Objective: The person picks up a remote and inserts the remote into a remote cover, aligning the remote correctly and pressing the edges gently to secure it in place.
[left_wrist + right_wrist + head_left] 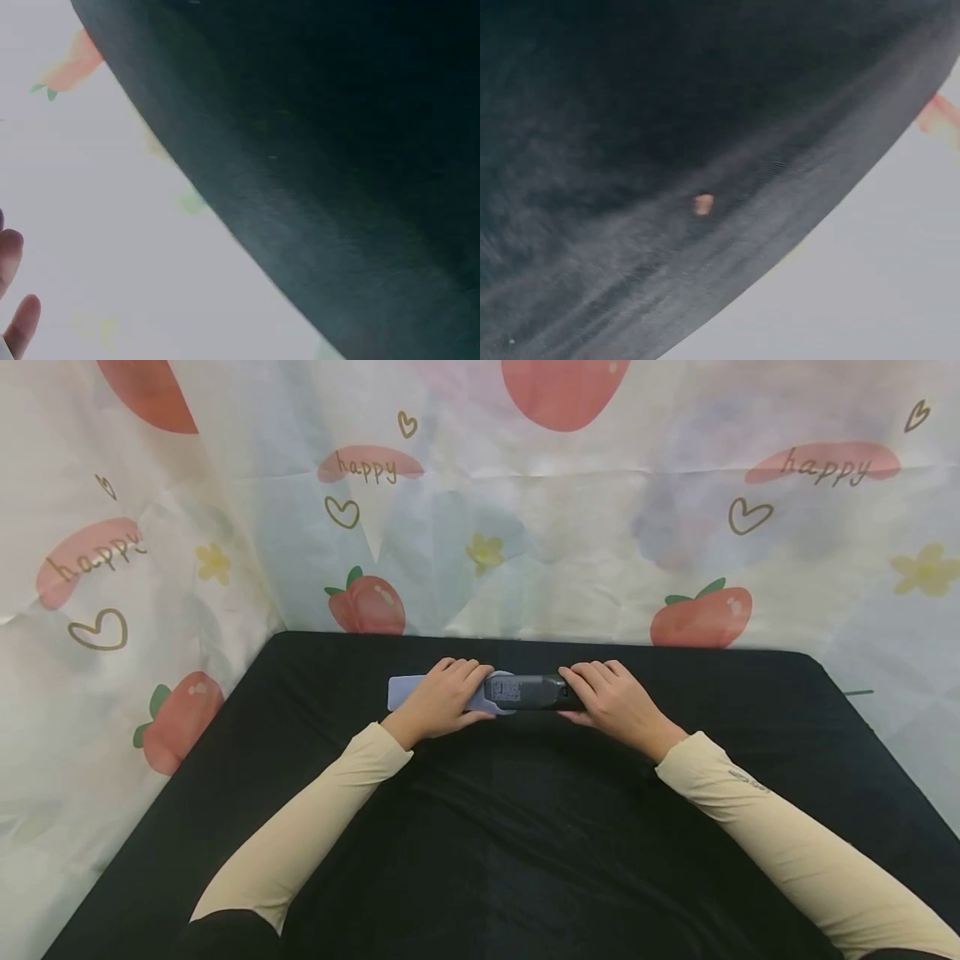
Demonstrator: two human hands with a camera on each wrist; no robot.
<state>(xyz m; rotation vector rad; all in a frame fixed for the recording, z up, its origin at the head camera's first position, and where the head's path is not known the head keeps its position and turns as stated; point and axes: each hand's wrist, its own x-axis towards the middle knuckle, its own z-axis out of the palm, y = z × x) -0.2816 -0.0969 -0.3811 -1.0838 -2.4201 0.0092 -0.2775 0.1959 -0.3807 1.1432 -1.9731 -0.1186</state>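
Head view first: the long two-tone object (pixel 517 692) lies crosswise between the hands toward the far side of the black-covered table (pixel 525 860), whether resting or lifted I can't tell. Left hand (pixel 447 693) grasps the blue part, fingers over the far edge, thumb along the near one; right hand (pixel 611 697) has the black end wrapped the same way. Looks stiff, probably hard plastic, fairly light, perhaps a touch slick; I'd take it at both ends, leaving the labelled middle free. Over to the left wrist: only fingertips (pixel 22 326) at the edge, no object, grip unreadable. Right wrist: dark cloth, one small skin-toned patch (pixel 704 204), nothing more on the hold.
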